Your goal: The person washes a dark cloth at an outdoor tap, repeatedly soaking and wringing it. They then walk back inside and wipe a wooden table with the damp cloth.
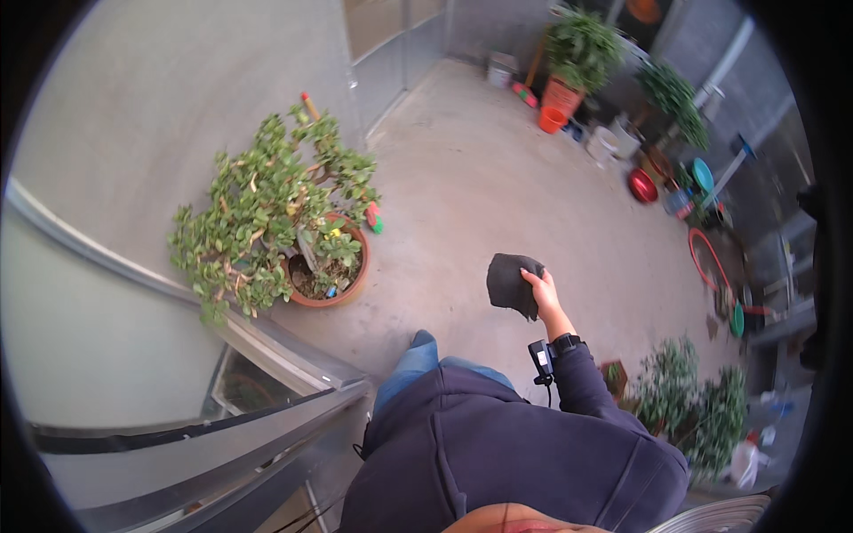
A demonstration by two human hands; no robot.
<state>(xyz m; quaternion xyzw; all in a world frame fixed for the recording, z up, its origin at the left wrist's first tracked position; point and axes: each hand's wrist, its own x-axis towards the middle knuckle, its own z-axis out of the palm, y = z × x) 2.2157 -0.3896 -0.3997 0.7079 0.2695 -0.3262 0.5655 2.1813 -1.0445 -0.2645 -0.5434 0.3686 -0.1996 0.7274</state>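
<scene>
Dark sleeve (569, 400), right hand (544, 298) in tight grip on black cloth (513, 282) above bare concrete floor (498, 169), potted plant (275, 222) well apart.

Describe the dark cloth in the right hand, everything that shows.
The dark cloth is black or very dark grey, soft and matte like fabric, bunched into a rumpled, roughly square wad with folds at its lower edge. It hangs in the air above the concrete floor, touching nothing but the right hand, whose fingers pinch its right edge. No print or seam can be made out.
</scene>
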